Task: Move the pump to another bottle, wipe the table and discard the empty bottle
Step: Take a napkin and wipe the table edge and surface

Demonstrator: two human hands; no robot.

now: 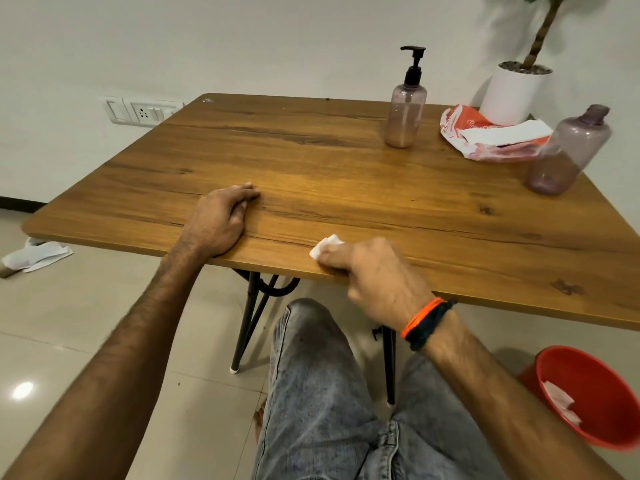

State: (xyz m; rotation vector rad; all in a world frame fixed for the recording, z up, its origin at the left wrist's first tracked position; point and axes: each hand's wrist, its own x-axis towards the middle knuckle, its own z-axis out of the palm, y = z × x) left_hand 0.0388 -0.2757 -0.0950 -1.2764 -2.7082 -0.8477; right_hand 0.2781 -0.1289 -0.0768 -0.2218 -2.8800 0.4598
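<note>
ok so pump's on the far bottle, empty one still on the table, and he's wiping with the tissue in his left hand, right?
Not quite. The head view shows the tissue under the right hand; the left hand just rests flat on the table. The rest holds: the pump is on the far bottle, the empty bottle still on the table.

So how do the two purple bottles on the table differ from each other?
The far bottle carries a black pump; the near bottle on the right has none, its neck open. The far bottle holds pinkish liquid to about two thirds; the near bottle looks almost empty. The far bottle looks slimmer. Both are translucent purple plastic and stand on the wooden table.
</note>
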